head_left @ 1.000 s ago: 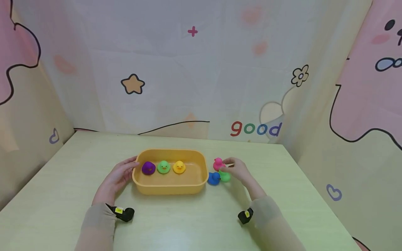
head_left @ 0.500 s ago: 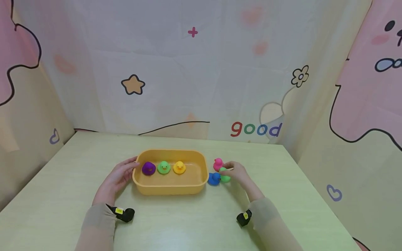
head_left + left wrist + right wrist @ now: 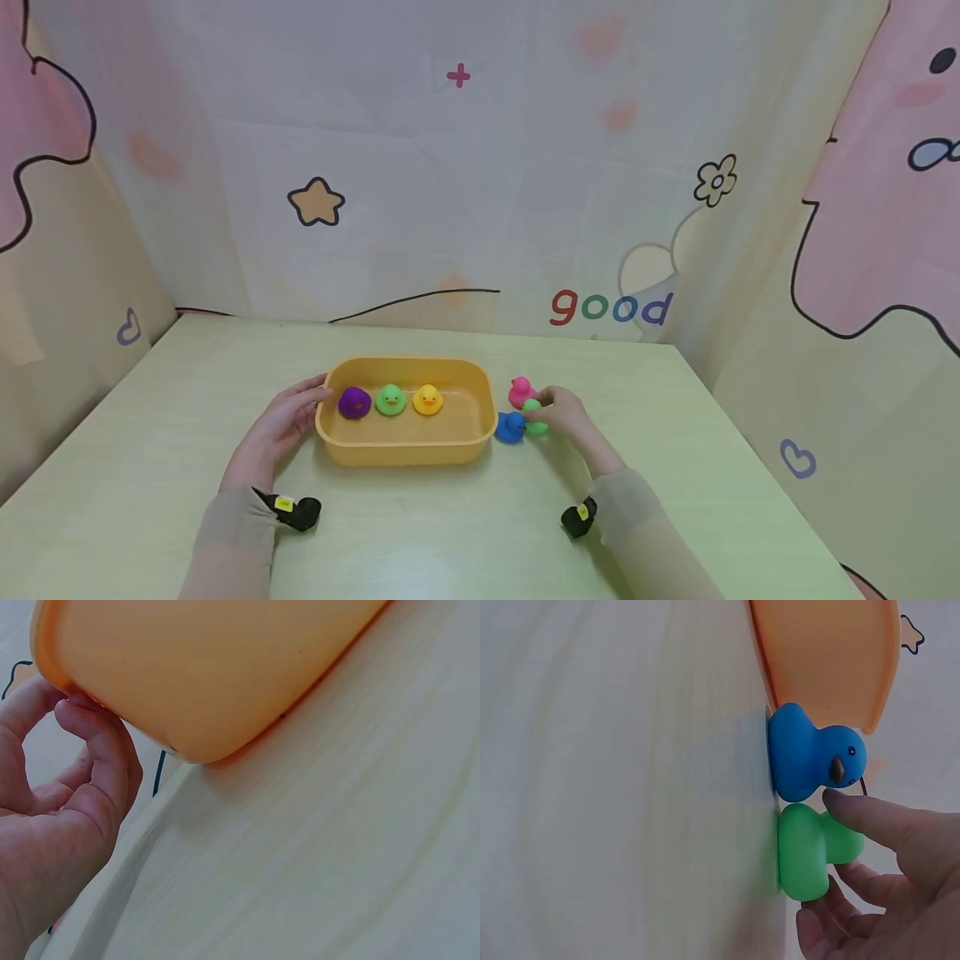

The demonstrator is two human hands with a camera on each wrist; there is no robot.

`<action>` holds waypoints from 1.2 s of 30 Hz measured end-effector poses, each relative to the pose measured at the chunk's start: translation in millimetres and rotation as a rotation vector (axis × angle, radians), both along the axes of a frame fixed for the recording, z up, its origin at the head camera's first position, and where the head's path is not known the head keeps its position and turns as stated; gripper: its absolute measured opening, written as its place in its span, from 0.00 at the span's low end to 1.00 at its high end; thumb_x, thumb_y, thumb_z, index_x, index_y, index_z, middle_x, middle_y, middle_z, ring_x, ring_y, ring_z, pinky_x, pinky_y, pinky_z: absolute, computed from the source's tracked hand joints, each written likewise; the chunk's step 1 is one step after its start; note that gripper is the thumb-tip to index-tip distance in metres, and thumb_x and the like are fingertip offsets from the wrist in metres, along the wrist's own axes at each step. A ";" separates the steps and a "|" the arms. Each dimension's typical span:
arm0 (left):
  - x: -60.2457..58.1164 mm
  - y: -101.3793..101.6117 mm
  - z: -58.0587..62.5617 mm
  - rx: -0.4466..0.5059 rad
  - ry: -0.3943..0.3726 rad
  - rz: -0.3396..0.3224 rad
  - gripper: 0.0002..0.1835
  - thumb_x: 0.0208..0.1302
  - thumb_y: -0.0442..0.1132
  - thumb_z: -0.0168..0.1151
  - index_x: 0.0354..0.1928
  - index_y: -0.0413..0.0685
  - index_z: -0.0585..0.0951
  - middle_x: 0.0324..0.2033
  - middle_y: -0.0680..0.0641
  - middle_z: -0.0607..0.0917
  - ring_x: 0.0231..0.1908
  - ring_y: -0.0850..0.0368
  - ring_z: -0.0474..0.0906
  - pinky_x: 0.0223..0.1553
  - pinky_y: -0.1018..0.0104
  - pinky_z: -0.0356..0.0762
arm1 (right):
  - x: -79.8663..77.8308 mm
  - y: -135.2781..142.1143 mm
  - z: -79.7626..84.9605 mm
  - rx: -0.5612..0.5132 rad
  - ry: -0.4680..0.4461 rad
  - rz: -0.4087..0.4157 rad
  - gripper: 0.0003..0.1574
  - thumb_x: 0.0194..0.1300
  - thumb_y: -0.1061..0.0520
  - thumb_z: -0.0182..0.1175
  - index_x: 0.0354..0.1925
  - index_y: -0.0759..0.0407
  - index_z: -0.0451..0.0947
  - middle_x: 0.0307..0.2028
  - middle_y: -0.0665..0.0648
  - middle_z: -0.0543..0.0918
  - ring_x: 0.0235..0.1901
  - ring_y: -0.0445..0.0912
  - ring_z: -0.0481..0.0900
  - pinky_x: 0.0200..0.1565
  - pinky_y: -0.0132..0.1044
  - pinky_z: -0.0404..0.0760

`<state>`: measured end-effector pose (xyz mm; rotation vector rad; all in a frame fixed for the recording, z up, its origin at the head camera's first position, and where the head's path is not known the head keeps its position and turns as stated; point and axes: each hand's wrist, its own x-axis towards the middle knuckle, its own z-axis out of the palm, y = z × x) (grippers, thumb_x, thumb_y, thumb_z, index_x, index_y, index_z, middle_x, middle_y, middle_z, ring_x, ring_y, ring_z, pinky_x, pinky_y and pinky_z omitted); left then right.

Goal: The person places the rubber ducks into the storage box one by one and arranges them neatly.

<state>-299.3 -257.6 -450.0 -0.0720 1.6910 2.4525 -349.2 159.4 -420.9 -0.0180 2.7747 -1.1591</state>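
Observation:
In the head view, a yellow plastic basin (image 3: 408, 454) stands on the table, holding a purple rubber duck (image 3: 355, 403), a green one and a yellow rubber duck (image 3: 427, 400) in a row. My left hand (image 3: 288, 421) grips its left rim with thumb and curled fingers. To its right, my right hand (image 3: 564, 412) has thumb and fingers around another green rubber duck (image 3: 804, 855), which still sits on the table. A blue rubber duck (image 3: 795, 754) stands between that one and the basin, close to my thumb. Behind them is a pink rubber duck (image 3: 521, 392).
The pale wooden table (image 3: 420, 533) reaches back to a printed cloth backdrop (image 3: 480, 208), with cloth sides left and right. A small black camera (image 3: 579, 518) sits at my right wrist, and another black camera (image 3: 300, 513) at my left.
My right hand has shifted from beside the pink duck slightly down and forward onto the green duck, closing its fingers around it. The left hand and basin have stayed put.

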 end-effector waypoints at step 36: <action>-0.4 0.4 0.6 0.002 -0.033 0.017 0.39 0.69 0.33 0.57 0.75 0.34 0.49 0.40 0.60 0.81 0.37 0.72 0.77 0.40 0.81 0.79 | -20.1 59.4 28.0 0.150 0.048 0.508 0.20 0.60 0.67 0.61 0.52 0.70 0.76 0.48 0.64 0.79 0.50 0.57 0.73 0.57 0.53 0.76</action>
